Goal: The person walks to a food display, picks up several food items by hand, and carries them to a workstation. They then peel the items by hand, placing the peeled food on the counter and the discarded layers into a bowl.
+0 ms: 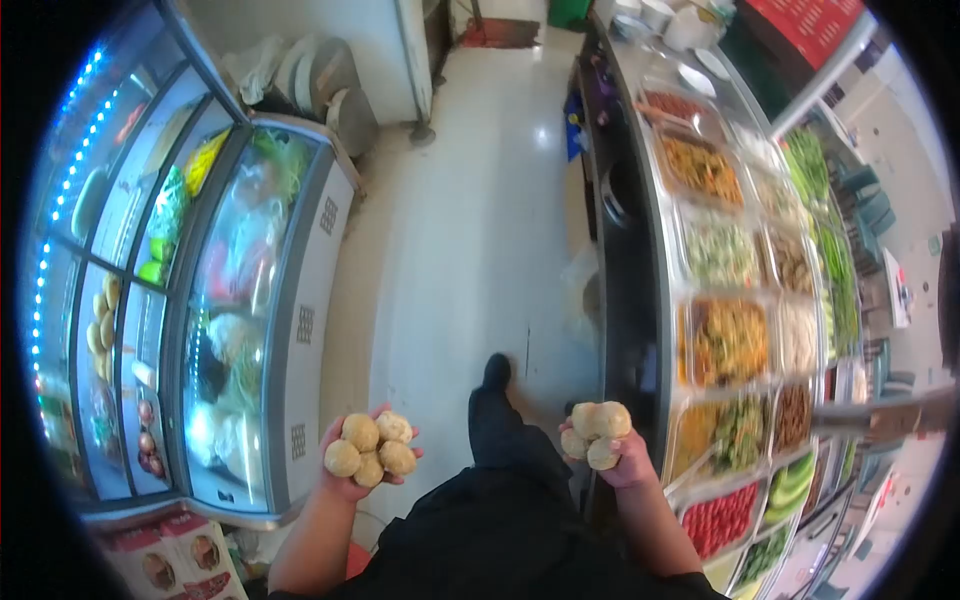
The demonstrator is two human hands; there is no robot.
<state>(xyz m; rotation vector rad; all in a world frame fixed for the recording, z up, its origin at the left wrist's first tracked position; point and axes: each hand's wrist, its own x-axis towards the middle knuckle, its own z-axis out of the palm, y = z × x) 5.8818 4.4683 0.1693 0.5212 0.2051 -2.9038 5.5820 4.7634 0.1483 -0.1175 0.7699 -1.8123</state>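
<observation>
While both forearms reach forward over the floor (455, 190), the left hand (345, 482) holds a cluster of five round, pale-brown potatoes (368, 468) on the far side of the aisle from the steel worktop (640, 185). Its fingers are cupped around the bunch, with some tips showing at the edge of the cluster. Close to the near edge of the worktop, the right hand (632, 465) holds a smaller cluster of other potatoes (603, 453), pressed against one another. Its thumb side shows, and its fingers are closed around them, partly hidden by the load. Rows of food trays (725, 298) line the worktop, filled with cooked dishes, bright red pieces and sliced green vegetables, and long leafy greens (835, 270) lie along its far side. Across the aisle from the worktop stands a lit display case (300, 350) with bagged produce behind its glass. One dark shoe (497, 370) is on the floor between the two.
</observation>
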